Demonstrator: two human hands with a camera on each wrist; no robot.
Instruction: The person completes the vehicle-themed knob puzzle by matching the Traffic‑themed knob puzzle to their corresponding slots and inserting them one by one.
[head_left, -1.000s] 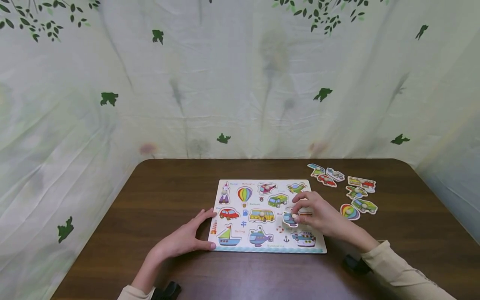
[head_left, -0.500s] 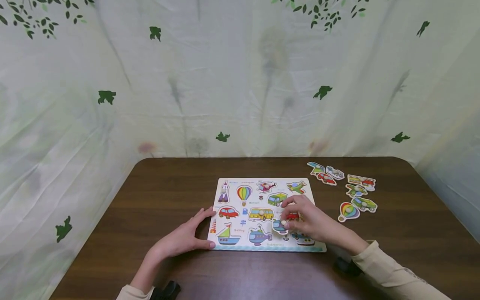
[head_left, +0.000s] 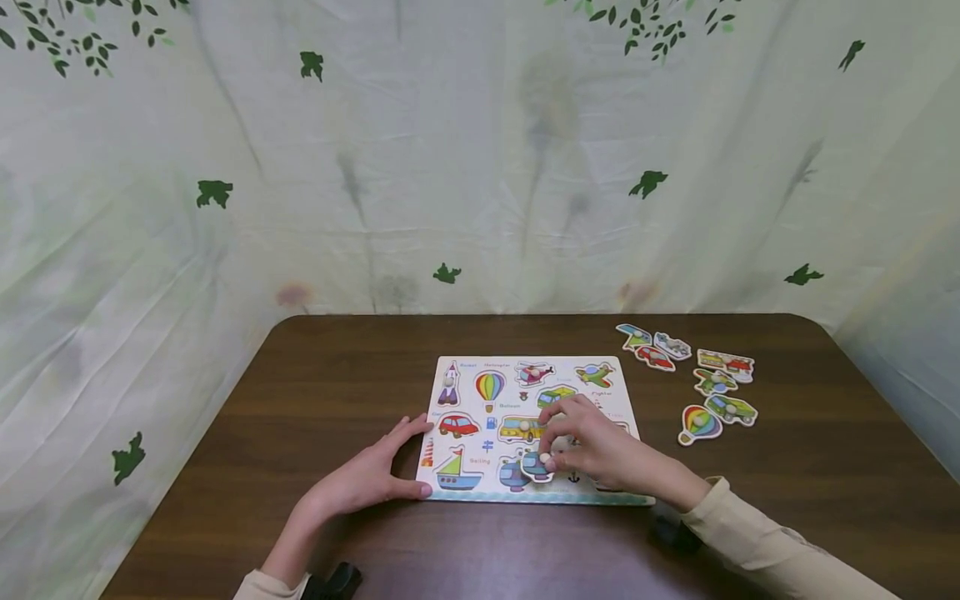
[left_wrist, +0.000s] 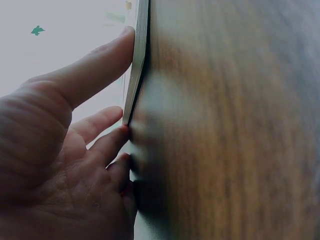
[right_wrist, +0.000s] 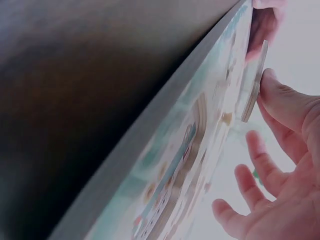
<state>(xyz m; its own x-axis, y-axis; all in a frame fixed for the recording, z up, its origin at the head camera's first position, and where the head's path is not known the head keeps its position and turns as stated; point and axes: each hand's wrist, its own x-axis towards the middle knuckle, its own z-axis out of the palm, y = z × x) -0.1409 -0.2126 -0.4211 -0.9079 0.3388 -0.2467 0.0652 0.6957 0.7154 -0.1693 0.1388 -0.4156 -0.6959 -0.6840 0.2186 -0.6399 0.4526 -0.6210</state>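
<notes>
A white wooden puzzle board (head_left: pixel 465 457) printed with vehicles lies flat on the table. My left hand (head_left: pixel 367 477) rests at its left edge, fingers extended along the side and thumb at the near-left corner; in the left wrist view the thumb (left_wrist: pixel 95 70) touches the board's edge. By its knob, my right hand (head_left: pixel 592 446) pinches a blue submarine puzzle piece (head_left: pixel 534 468) between thumb and fingers. This piece overlaps the right part of the submarine picture (head_left: pixel 512 477) on the board. Edge-on in the right wrist view, the piece (right_wrist: pixel 256 82) is tilted and raised off the board.
Right of the board lie several loose knobbed pieces: a balloon (head_left: pixel 701 423), a green truck (head_left: pixel 732 410), a plane (head_left: pixel 715 382), a red car (head_left: pixel 655 358) and others. Behind the brown table (head_left: pixel 337 375) hangs a pale curtain (head_left: pixel 480 167) with leaf prints.
My right hand has carried the submarine piece leftward and slightly toward me, from the board's right side to the submarine picture. My left hand has stayed in place.
</notes>
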